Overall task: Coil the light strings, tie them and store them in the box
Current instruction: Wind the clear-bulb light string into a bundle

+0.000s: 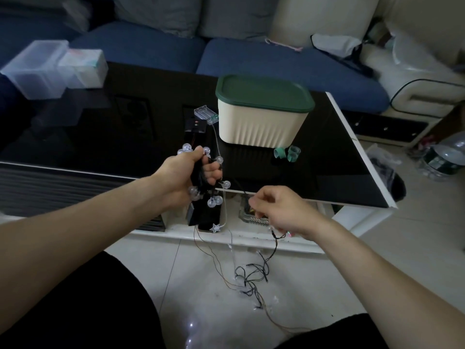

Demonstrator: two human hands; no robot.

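Two hands at work, held apart over the near edge of the counter (302,157). Left hand (186,175) is clamped round a coiled bundle of the globe light string (214,195), clear bulbs poking out above and below the fist. Right hand (279,210) pinches the dark wire of a loose string (251,275), which drops past the counter edge into a tangle on the floor (352,248).

Handling guess: strings are light, limp and snag-prone; thin wire, small plastic bulbs that look fragile. Best taken by the wire between bulbs, fed loop by loop, not yanked through the tangle.

Further out: a clear battery case (206,114) lies on the counter, wire trailing toward the hands. The cream box (261,124) sits behind with its green lid (264,93) on. Green ties (286,153) lie just in front of it. Coiling under way; tying and storing not yet done.
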